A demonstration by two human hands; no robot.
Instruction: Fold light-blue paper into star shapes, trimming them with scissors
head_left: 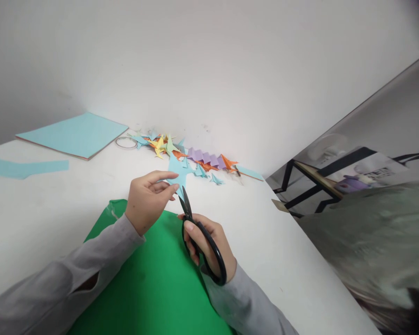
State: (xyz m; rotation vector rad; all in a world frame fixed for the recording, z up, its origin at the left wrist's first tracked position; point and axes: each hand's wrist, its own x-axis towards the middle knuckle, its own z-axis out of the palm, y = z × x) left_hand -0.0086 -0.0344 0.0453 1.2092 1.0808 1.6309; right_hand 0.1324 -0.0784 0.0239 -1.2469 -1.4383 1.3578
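My left hand pinches a folded light-blue paper shape and holds it above the white table. My right hand grips black-handled scissors, fingers through the loops. The blades point up and away, their tips slightly apart at the lower edge of the blue shape. Both hands hover over a green sheet lying near the table's front edge.
A stack of light-blue paper lies at the back left, a blue strip at the left edge. Several folded paper shapes in blue, yellow, orange and purple and a tape ring sit along the wall. The table edge drops off on the right.
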